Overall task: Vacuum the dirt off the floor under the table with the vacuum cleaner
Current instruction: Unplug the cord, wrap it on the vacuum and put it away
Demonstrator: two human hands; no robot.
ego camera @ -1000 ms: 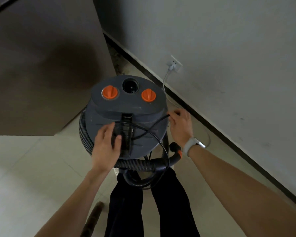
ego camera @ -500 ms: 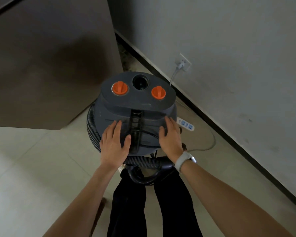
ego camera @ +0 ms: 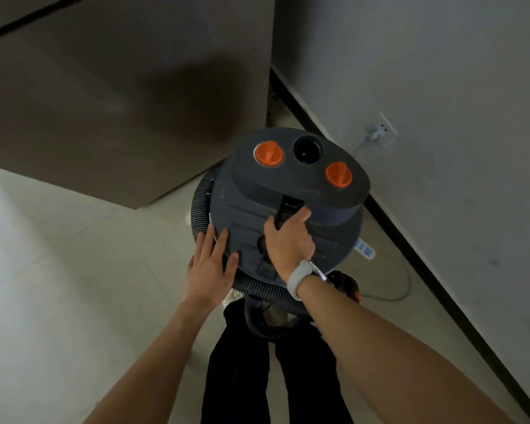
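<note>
Standing over the vacuum cleaner (ego camera: 288, 209), a dark grey drum on the pale tiled floor (ego camera: 58, 270), close to the wall (ego camera: 441, 71) and just beside the corner of the brown tabletop (ego camera: 104, 102)

Right hand (ego camera: 289, 240) wrapped round the black carry handle (ego camera: 285, 209) on the lid, thumb pointing toward the raised part, fingers hidden beneath the bar; wrapped, presumably, to lift or drag the drum toward the work

Left hand (ego camera: 210, 267) laid flat with fingers spread on the near rim of the lid, gripping nothing; probably there to steady the drum against tipping while the other pulls

Ribbed hose (ego camera: 201, 203) coiled round the drum's body and looping down in front of the dark trouser legs (ego camera: 257, 377); wound up like this, not yet ready for suction, so unwinding likely needed first

Two orange knobs (ego camera: 268, 153) and (ego camera: 338, 174) either side of a round black port (ego camera: 308, 148) on the raised top

White power strip (ego camera: 364, 249) lying on the floor just beyond the drum, its cable (ego camera: 401, 289) curving along the skirting; plug (ego camera: 377, 134) seated in a wall socket above

Floor under the tabletop mostly hidden from here, dirt impossible to judge; cleaning itself, by the look of the coiled hose, not yet begun
</note>
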